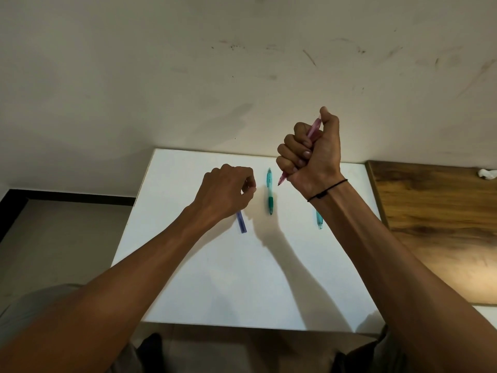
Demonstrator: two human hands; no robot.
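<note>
a scuffed pale wall point(242, 63) (dark smudges) backs a white table point(188, 278), wooden surface point(430, 211) beside, grey floor point(53, 238).

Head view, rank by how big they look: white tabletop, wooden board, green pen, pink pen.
1. white tabletop
2. wooden board, cut off at the frame edge
3. green pen
Unranked: pink pen. The right hand hides most of it and holds it nearer the camera.

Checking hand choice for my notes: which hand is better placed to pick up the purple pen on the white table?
Left. The left hand sits low, right over the purple pen, fingers curled above its far end. The right hand is raised and grips a pink pen.
</note>
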